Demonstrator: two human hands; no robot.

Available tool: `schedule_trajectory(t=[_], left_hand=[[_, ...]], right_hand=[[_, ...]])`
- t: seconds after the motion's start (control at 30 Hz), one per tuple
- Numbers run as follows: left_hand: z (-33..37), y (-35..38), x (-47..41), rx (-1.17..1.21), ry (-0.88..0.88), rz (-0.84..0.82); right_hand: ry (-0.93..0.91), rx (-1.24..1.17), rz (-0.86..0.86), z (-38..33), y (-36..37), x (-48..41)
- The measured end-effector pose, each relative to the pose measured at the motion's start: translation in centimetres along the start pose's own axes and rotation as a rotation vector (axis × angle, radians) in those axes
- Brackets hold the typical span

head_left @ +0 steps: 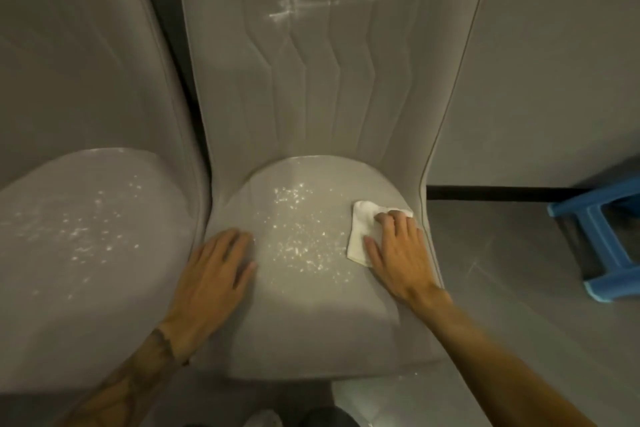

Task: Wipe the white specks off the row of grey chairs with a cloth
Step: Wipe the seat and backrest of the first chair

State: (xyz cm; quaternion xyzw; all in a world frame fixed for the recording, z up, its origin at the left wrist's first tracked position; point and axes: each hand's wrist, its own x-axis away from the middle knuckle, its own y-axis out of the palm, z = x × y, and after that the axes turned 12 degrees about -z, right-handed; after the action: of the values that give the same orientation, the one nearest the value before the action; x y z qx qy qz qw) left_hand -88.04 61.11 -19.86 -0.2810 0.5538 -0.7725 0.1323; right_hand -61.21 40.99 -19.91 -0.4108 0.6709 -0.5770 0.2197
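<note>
Two grey upholstered chairs stand side by side. The middle chair (311, 315) has white specks (301, 232) scattered over its seat and white streaks (294, 7) on its backrest. My right hand (398, 253) presses flat on a folded white cloth (363, 229) at the seat's right side, just right of the specks. My left hand (214, 270) rests flat on the seat's left edge with fingers spread and holds nothing. The left chair (69, 305) also carries white specks (90, 229) on its seat.
A blue plastic stool (602, 239) stands on the grey floor (502, 288) to the right of the chairs. A grey wall (554, 62) with a dark skirting strip runs behind. Shoes show at the bottom edge.
</note>
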Motion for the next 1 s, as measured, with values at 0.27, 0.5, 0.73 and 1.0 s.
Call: schedule_trajectory(t=[0.27,0.5,0.73,1.0], left_hand=[[-2.1,3.1,-3.5,-0.047,0.029,0.279],[-2.2,4.0,-3.8,-0.049,0.040,0.369],[-2.1,4.2,-3.6,-0.036,0.025,0.363],[-2.2,4.3,-3.7,-0.046,0.032,0.381]], right_hand=[[-0.023,-0.051,0.090,1.6,0.5,-6.6],[-0.211,0.068,0.115,3.0,1.7,-6.8],[-0.172,0.084,0.179,-0.5,3.8,-6.6],[0.040,0.087,0.186,1.1,1.9,-7.9]])
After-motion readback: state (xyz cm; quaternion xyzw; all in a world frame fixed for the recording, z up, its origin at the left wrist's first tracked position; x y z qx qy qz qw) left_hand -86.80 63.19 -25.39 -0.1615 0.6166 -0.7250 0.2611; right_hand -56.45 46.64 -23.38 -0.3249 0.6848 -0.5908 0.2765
